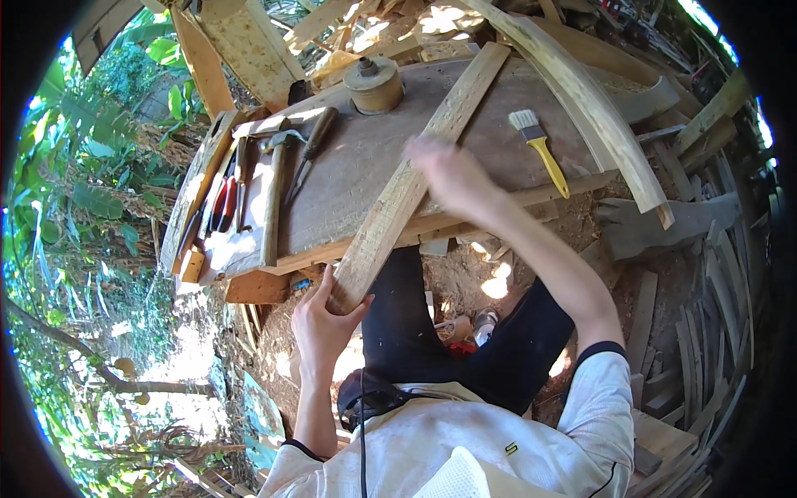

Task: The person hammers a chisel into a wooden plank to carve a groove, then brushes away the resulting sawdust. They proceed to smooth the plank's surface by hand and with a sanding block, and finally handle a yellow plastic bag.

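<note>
A long, flat wooden plank point(378, 217) lies slantwise across the wooden worktable point(332, 207), its near end jutting past the front edge toward me. At that near end my left hand point(325, 324) grips the plank, thumb on one side and fingers on the other. My right hand point(455, 181) is over the plank's middle, arm reaching in from the right. Motion smears its fingers, so whether anything is in them cannot be made out. To its right rests a paintbrush point(544, 156) with a yellow handle and pale bristles.
Left on the table are a hammer point(273, 195), red-handled pliers point(222, 203) and a wood-handled pointed tool point(311, 149). A round lidded container point(374, 85) stands at the back. A long curved timber point(589, 91) overhangs the right side. Scrap wood point(706, 332) piles up at far right.
</note>
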A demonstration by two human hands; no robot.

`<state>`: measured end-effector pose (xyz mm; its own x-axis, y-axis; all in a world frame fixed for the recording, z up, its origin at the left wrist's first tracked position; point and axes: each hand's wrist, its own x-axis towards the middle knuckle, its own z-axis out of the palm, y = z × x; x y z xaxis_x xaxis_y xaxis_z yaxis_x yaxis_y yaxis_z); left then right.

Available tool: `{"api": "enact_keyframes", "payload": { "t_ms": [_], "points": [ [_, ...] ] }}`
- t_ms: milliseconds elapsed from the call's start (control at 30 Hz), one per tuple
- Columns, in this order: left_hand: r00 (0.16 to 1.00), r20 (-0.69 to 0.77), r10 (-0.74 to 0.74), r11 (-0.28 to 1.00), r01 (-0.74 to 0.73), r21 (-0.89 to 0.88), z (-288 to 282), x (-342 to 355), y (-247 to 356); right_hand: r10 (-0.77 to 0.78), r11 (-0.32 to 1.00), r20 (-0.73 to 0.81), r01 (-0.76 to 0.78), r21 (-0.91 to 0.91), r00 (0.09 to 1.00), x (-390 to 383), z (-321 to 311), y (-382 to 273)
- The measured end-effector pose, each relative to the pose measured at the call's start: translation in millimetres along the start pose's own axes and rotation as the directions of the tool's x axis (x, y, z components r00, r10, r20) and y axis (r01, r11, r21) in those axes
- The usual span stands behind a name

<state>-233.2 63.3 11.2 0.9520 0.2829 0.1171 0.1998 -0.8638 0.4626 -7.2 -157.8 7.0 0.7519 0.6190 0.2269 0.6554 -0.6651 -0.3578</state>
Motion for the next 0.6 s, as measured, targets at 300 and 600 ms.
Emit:
{"api": "enact_keyframes", "payload": {
  "t_ms": [300,600],
  "points": [
    [0.998,-0.025,0.059,0.998,-0.06,-0.008,6,0,2,-0.011,1.0,-0.127,0.01,-0.009,0.992,-17,18,0],
    [0.997,0.073,-0.019,0.997,0.014,0.075,-19,-26,-15,0.053,0.996,-0.27,-0.071,-0.058,0.962,-20,33,-7]
  ]
}}
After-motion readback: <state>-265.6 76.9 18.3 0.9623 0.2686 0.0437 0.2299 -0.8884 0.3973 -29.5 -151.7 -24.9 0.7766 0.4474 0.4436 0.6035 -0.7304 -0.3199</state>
